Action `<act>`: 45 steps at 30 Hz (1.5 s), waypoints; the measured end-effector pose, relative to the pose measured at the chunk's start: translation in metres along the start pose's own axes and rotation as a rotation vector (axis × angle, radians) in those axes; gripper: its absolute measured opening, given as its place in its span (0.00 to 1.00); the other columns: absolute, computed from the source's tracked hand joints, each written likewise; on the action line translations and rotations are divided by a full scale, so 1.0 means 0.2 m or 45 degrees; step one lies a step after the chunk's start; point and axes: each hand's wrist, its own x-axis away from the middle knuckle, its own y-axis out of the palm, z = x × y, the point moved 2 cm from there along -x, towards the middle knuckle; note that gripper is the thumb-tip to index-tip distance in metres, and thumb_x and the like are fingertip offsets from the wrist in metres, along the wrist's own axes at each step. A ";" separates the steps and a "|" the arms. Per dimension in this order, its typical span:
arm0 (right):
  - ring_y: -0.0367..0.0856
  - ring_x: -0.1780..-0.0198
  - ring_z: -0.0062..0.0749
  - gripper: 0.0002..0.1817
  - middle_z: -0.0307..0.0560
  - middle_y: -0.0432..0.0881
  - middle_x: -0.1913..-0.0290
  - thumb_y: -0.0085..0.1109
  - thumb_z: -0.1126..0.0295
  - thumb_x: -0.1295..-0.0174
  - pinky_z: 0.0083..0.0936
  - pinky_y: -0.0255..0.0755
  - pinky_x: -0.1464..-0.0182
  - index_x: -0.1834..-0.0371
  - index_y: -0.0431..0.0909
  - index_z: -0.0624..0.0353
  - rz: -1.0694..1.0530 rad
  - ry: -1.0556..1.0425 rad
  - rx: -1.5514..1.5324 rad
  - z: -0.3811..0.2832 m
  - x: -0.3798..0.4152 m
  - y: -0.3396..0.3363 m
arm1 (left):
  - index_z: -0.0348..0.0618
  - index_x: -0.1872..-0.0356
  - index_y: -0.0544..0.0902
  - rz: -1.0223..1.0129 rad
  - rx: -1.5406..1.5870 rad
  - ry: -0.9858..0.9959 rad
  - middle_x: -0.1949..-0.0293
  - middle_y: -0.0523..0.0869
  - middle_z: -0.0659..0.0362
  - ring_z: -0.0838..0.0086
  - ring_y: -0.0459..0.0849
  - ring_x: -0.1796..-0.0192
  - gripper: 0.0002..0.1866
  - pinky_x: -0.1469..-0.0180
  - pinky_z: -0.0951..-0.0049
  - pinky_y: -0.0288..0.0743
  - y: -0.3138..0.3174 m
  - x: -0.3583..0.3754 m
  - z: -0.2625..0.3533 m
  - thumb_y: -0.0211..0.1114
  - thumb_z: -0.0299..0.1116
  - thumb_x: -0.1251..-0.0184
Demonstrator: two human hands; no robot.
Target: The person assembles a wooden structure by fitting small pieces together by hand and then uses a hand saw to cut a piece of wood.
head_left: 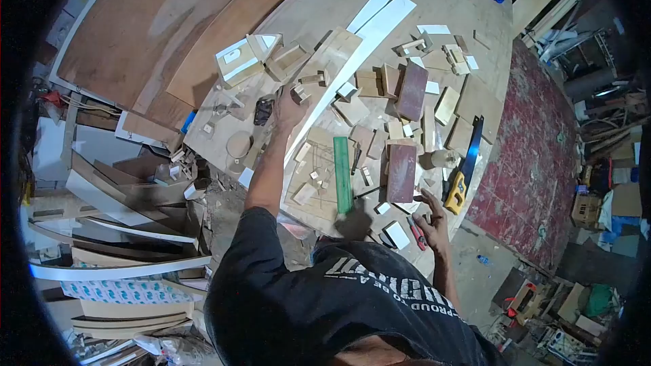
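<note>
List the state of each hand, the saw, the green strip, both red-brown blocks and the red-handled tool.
Left hand: at a small wooden piece, grip unclear
Right hand: open, fingers apart
Saw: lying down, handle toward the person
Green strip: lying flat
Red-brown blocks: lying apart
Red-handled tool: beside right hand, jaws unclear

Left fingers (293,107) hold a wooden block (300,94), right fingers (433,206) near a saw (464,175).
</note>
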 end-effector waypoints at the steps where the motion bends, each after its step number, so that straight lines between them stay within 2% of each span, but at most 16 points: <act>1: 0.72 0.35 0.37 0.36 0.52 0.79 0.41 0.68 0.66 0.43 0.36 0.58 0.29 0.30 0.67 0.61 0.007 -0.005 0.004 0.00 0.01 0.00 | 0.41 0.42 0.77 -0.001 0.059 -0.007 0.47 0.81 0.47 0.56 0.80 0.44 0.35 0.43 0.60 0.74 0.01 0.00 -0.02 0.79 0.43 0.52; 12: 0.71 0.35 0.38 0.38 0.51 0.79 0.41 0.68 0.66 0.42 0.35 0.58 0.30 0.28 0.65 0.58 0.001 0.024 0.030 0.01 0.01 0.01 | 0.41 0.47 0.78 0.042 -0.064 0.091 0.55 0.82 0.50 0.55 0.78 0.44 0.33 0.44 0.55 0.73 -0.02 0.00 0.02 0.79 0.46 0.54; 18: 0.71 0.35 0.35 0.37 0.51 0.78 0.40 0.67 0.67 0.42 0.33 0.59 0.31 0.27 0.65 0.58 -0.024 -0.001 0.022 0.01 0.02 0.01 | 0.42 0.36 0.67 0.085 -0.072 -0.239 0.41 0.76 0.46 0.49 0.68 0.34 0.47 0.34 0.44 0.61 -0.01 0.07 0.15 0.81 0.47 0.57; 21: 0.75 0.43 0.31 0.34 0.47 0.80 0.49 0.67 0.67 0.41 0.30 0.63 0.35 0.30 0.68 0.59 0.022 -0.054 0.076 0.03 0.03 -0.01 | 0.43 0.30 0.59 0.111 -0.180 -0.346 0.35 0.71 0.44 0.48 0.61 0.29 0.55 0.30 0.40 0.55 -0.06 0.14 0.22 0.82 0.48 0.60; 23: 0.75 0.55 0.26 0.29 0.40 0.78 0.60 0.66 0.67 0.40 0.24 0.67 0.46 0.34 0.72 0.61 0.052 0.078 0.036 0.07 0.03 -0.03 | 0.39 0.33 0.68 0.441 -0.312 -0.277 0.45 0.80 0.45 0.49 0.73 0.35 0.46 0.36 0.46 0.66 -0.09 0.20 0.17 0.81 0.41 0.55; 24: 0.69 0.66 0.20 0.23 0.35 0.72 0.69 0.66 0.66 0.39 0.19 0.64 0.60 0.42 0.77 0.63 0.173 0.093 -0.009 0.10 0.03 -0.01 | 0.39 0.33 0.68 0.443 -0.319 -0.283 0.45 0.80 0.45 0.49 0.73 0.35 0.46 0.36 0.46 0.66 -0.10 0.25 0.10 0.81 0.41 0.55; 26: 0.68 0.69 0.18 0.21 0.34 0.72 0.71 0.66 0.65 0.38 0.18 0.62 0.65 0.45 0.78 0.63 0.214 0.211 -0.012 0.18 0.02 0.00 | 0.35 0.47 0.81 0.176 0.172 -0.350 0.61 0.87 0.49 0.59 0.86 0.54 0.26 0.52 0.60 0.78 -0.12 0.37 -0.05 0.76 0.34 0.47; 28: 0.63 0.76 0.15 0.17 0.32 0.70 0.75 0.66 0.65 0.36 0.18 0.55 0.75 0.49 0.78 0.63 0.227 0.413 -0.014 0.17 0.04 0.03 | 0.33 0.64 0.86 0.202 0.525 -0.318 0.74 0.86 0.56 0.72 0.84 0.73 0.07 0.67 0.72 0.77 -0.21 0.62 0.20 0.68 0.27 0.39; 30: 0.65 0.78 0.16 0.17 0.34 0.72 0.74 0.61 0.69 0.35 0.19 0.58 0.76 0.45 0.77 0.64 0.126 0.535 -0.134 0.34 0.03 0.08 | 0.35 0.68 0.86 -0.119 0.950 -0.469 0.79 0.82 0.63 0.82 0.79 0.76 0.09 0.72 0.77 0.72 -0.21 0.84 0.45 0.64 0.30 0.31; 31: 0.65 0.79 0.17 0.17 0.34 0.72 0.74 0.61 0.70 0.35 0.20 0.58 0.77 0.45 0.76 0.65 0.075 0.579 -0.247 0.39 0.04 0.11 | 0.35 0.66 0.85 -0.305 0.978 -0.343 0.80 0.80 0.63 0.84 0.74 0.78 0.07 0.75 0.81 0.67 -0.35 0.92 0.72 0.60 0.27 0.30; 35: 0.70 0.73 0.22 0.23 0.36 0.70 0.73 0.63 0.70 0.37 0.21 0.64 0.72 0.39 0.72 0.63 -0.169 0.593 -0.379 0.43 0.07 0.20 | 0.37 0.69 0.84 -0.633 1.580 0.137 0.79 0.83 0.62 0.83 0.79 0.80 0.13 0.79 0.82 0.71 -0.66 1.13 1.45 0.61 0.35 0.27; 37: 0.70 0.74 0.21 0.24 0.36 0.70 0.73 0.63 0.69 0.37 0.22 0.63 0.72 0.38 0.71 0.63 -0.271 0.509 -0.352 0.67 0.04 0.18 | 0.38 0.76 0.82 -0.590 1.749 0.731 0.83 0.80 0.62 0.85 0.76 0.81 0.11 0.80 0.80 0.64 -0.86 1.13 1.77 0.67 0.29 0.32; 39: 0.69 0.76 0.20 0.26 0.36 0.70 0.73 0.64 0.68 0.36 0.23 0.63 0.74 0.37 0.70 0.63 -0.449 0.302 -0.295 0.93 -0.01 0.16 | 0.43 0.78 0.80 -0.922 2.164 0.783 0.85 0.78 0.63 0.81 0.70 0.87 0.18 0.85 0.76 0.64 -0.99 1.20 1.99 0.72 0.44 0.36; 40: 0.68 0.77 0.20 0.26 0.36 0.70 0.74 0.64 0.67 0.36 0.23 0.63 0.75 0.36 0.69 0.63 -0.530 0.192 -0.269 1.02 -0.02 0.15 | 0.44 0.83 0.74 -0.779 2.157 0.864 0.84 0.80 0.63 0.87 0.74 0.85 0.22 0.86 0.81 0.58 -1.04 1.23 2.06 0.77 0.42 0.41; 41: 0.69 0.76 0.20 0.28 0.36 0.70 0.74 0.64 0.68 0.35 0.24 0.63 0.75 0.33 0.67 0.61 -0.288 0.515 -0.300 0.75 0.07 0.21 | 0.44 0.84 0.74 -0.735 2.222 0.927 0.84 0.80 0.64 0.86 0.75 0.85 0.22 0.85 0.81 0.60 -1.07 1.25 2.12 0.77 0.42 0.41; 45: 0.70 0.75 0.22 0.28 0.36 0.70 0.70 0.63 0.71 0.36 0.23 0.67 0.72 0.33 0.68 0.62 -0.329 0.557 -0.389 0.57 0.21 0.17 | 0.43 0.83 0.74 -0.729 2.245 0.936 0.83 0.79 0.64 0.86 0.75 0.83 0.22 0.84 0.81 0.62 -1.07 1.33 2.23 0.77 0.42 0.42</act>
